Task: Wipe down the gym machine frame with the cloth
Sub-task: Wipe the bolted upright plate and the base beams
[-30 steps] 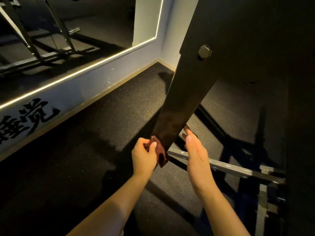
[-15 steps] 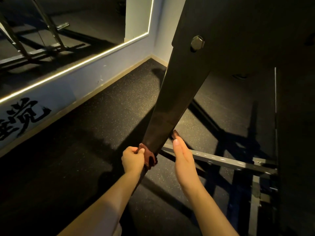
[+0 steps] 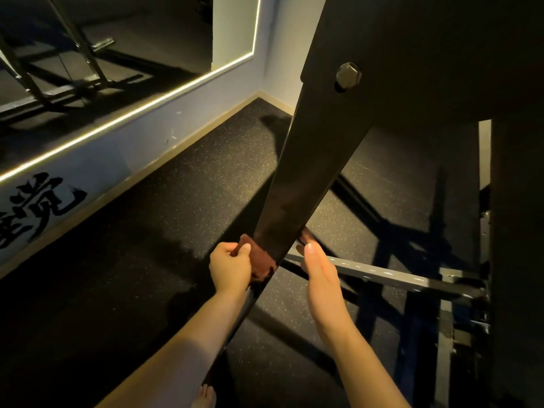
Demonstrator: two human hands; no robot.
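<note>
A wide black frame post of the gym machine slants down through the middle of the view, with a hex bolt near its top. A dark red cloth wraps the post's lower part. My left hand grips the cloth at the post's left edge. On the post's right side is my right hand, fingers straight and reaching behind the post, where a bit of cloth shows; whether it holds that cloth is hidden.
A grey crossbar runs from the post to the frame's base at the right. A large black panel fills the right side. Speckled black rubber floor lies below. A lit mirror wall stands at left.
Both hands and the cloth have slid down the post, and the view has shifted with them. The left hand keeps its grip on the cloth.
</note>
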